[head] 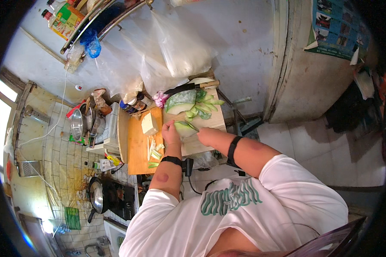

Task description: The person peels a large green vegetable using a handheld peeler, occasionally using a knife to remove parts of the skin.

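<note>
My left hand (171, 132) grips the left end of a piece of pale green winter melon (184, 130) above the light wooden board (193, 146). My right hand (207, 136) is closed around a small bladed tool (193, 126) that touches the melon's skin. Its handle is hidden in my fist, so I cannot tell whether it is a peeler or a knife. Just beyond lies a larger winter melon chunk (180, 102) with its rind on. Strips of green peel (206, 107) are heaped to its right.
A black-bladed kitchen knife (188, 87) with a wooden handle lies behind the melon. Left of it is a purple-red vegetable (160, 99). An orange cutting board (136, 144) holds a tofu block (149, 124) and cut scallions (155, 151). Plastic bags (180, 48) hang above; a wok (97, 196) stands lower left.
</note>
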`<state>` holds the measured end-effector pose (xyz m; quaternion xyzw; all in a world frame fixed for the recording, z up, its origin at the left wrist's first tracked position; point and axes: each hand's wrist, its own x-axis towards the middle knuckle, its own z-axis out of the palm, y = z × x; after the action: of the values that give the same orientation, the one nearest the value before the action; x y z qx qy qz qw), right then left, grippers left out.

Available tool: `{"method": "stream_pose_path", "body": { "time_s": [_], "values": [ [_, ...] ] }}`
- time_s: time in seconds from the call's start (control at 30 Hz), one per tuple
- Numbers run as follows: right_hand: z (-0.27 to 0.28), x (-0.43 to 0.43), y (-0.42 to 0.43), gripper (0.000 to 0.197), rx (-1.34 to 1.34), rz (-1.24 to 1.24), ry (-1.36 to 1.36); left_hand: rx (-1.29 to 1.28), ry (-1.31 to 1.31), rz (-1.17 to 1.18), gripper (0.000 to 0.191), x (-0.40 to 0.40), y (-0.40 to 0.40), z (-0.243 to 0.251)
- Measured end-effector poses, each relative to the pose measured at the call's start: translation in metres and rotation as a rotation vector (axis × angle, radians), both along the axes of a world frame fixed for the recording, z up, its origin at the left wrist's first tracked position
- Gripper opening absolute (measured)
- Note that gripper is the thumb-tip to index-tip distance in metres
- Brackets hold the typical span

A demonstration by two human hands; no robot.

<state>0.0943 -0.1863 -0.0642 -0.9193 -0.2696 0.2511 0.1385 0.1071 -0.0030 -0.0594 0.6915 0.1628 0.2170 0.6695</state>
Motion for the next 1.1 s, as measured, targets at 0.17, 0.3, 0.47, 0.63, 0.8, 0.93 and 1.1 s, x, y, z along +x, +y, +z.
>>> {"method": "stream_pose_path", "body": {
  "time_s": [0.17, 0.3, 0.47, 0.63, 0.8, 0.93, 1.1],
  "values": [
    [0.015, -0.030, -0.017, 0.025, 0.113, -0.040, -0.056, 0.040, -0.009, -0.044, 0.006, -0.003, 0.002, -0.001],
    [-0.037, 0.000, 0.000, 0.018, -0.029, 0.104, -0.034, -0.010, -0.021, -0.083, 0.006, -0.002, -0.015, 0.011],
    [-0.027, 0.028, 0.025, 0.012, -0.322, 0.296, 0.062, -0.082, -0.045, -0.086, 0.006, -0.007, -0.014, 0.007],
    [0.016, 0.035, -0.002, 0.042, -0.051, -0.032, 0.436, -0.109, -0.059, -0.062, 0.007, -0.010, -0.005, 0.009],
    [0.033, 0.040, -0.048, 0.047, 0.312, -0.376, 0.899, -0.106, -0.087, -0.105, 0.006, -0.004, -0.008, 0.012],
    [0.040, 0.035, -0.049, 0.048, 0.360, -0.413, 0.962, -0.110, -0.068, -0.107, 0.006, -0.004, 0.003, 0.006],
    [0.042, 0.037, -0.064, 0.049, 0.280, -0.372, 0.768, -0.120, -0.075, -0.163, 0.008, -0.010, 0.001, 0.009]
  ]
}}
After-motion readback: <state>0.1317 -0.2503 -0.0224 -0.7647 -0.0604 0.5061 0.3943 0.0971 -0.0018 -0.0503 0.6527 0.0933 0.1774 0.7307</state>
